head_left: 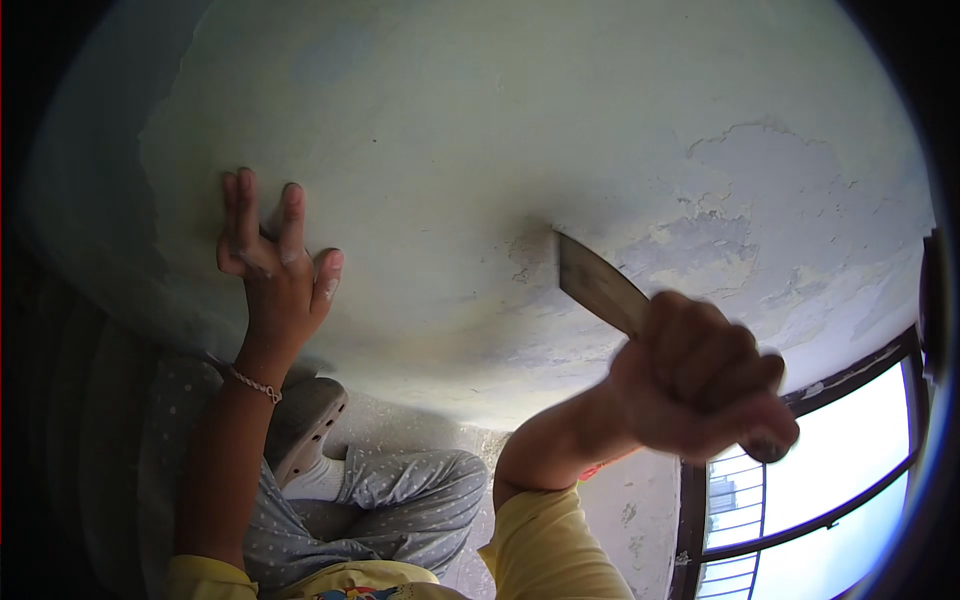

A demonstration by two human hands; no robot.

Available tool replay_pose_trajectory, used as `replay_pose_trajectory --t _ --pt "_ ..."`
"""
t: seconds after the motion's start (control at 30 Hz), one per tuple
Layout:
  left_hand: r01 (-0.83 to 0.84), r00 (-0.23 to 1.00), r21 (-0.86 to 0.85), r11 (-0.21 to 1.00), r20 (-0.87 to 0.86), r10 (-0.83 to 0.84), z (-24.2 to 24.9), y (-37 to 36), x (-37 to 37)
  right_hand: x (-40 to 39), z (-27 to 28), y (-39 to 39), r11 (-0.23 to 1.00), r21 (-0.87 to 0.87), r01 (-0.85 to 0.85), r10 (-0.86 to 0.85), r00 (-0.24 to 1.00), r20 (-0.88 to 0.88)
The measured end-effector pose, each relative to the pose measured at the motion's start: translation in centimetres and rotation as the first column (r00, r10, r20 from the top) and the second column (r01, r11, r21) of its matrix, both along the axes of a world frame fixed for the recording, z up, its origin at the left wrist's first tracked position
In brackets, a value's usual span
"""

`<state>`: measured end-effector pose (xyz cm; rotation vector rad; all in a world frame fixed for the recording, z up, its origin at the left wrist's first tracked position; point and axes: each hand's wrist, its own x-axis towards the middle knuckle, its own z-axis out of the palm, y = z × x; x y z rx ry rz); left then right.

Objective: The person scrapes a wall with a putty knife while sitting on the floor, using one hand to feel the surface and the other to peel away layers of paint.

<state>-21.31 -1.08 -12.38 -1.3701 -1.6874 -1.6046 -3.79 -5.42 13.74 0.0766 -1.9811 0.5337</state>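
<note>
The right hand (700, 375) is closed tight round the handle of a scraper (603, 285), its blade angling out of the grip, the wide edge up against the wall (420, 130). Flaking paint (715, 235) lies just above the grip. Well across from it, the left hand (275, 255) presses spread fingertips to the wall, smooth open wall between. The window frame (692, 530) stands below the grip.

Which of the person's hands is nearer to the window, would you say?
The right hand, gripping the scraper, shows at the upper left of the window, while the left hand is spread against the wall farther left.
</note>
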Motion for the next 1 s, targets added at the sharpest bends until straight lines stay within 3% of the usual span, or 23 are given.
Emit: replay_pose_trajectory --t 0.2,0.33,0.37,0.43,0.57,0.6,0.63,0.7,0.73,0.83,0.93,1.0 --pt "0.003 1.000 0.000 1.000 -0.009 -0.003 0.4 0.2 -0.1 -0.2 0.5 -0.9 1.000 -0.006 -0.013 0.013 0.999 0.048" --pt "-0.012 1.000 0.013 1.000 0.008 0.012 0.4 0.1 0.2 -1.1 -2.0 3.0 0.989 -0.147 0.015 -0.023 0.998 -0.054" --pt "-0.017 1.000 0.023 1.000 0.007 0.017 0.6 0.3 0.1 -1.4 -2.4 2.9 0.985 -0.171 -0.004 0.004 1.000 -0.005" --pt "0.016 1.000 0.010 1.000 0.017 -0.016 0.3 0.1 0.0 -2.2 -2.1 0.2 0.998 -0.006 0.058 -0.057 0.998 0.029" --pt "0.026 0.999 -0.010 1.000 0.021 -0.026 0.2 -0.1 -0.1 -0.5 -0.4 0.9 0.998 0.027 -0.061 0.061 0.998 -0.020" --pt "0.016 1.000 -0.013 1.000 0.014 -0.016 0.1 -0.1 0.0 -1.0 -1.4 2.7 0.986 -0.104 -0.130 0.128 0.991 -0.027" --pt "0.004 1.000 -0.010 1.000 0.006 -0.004 0.3 0.1 0.0 -1.7 -2.5 3.8 0.971 -0.222 -0.086 0.084 0.996 -0.015" --pt "0.013 1.000 0.010 1.000 0.010 -0.013 0.2 0.3 0.1 -2.3 -3.0 2.5 0.976 -0.188 -0.114 0.111 0.993 -0.023" --pt "0.017 1.000 0.014 1.000 0.017 -0.017 0.0 0.3 -0.1 -2.0 -2.0 0.9 0.995 -0.060 -0.075 0.076 0.997 0.022" --pt "0.008 1.000 0.016 1.000 0.010 -0.008 0.1 0.3 -0.1 -1.0 -0.1 -1.8 1.000 -0.026 -0.018 0.017 0.999 -0.036" --pt "0.010 1.000 0.024 1.000 0.014 -0.011 0.2 0.5 0.0 -0.5 -0.9 0.2 0.994 -0.020 0.108 -0.107 0.994 0.019" --pt "0.004 1.000 0.045 0.999 0.017 -0.005 0.1 0.9 -0.1 -0.6 -0.4 -0.3 0.999 -0.017 0.052 -0.051 0.998 0.036"
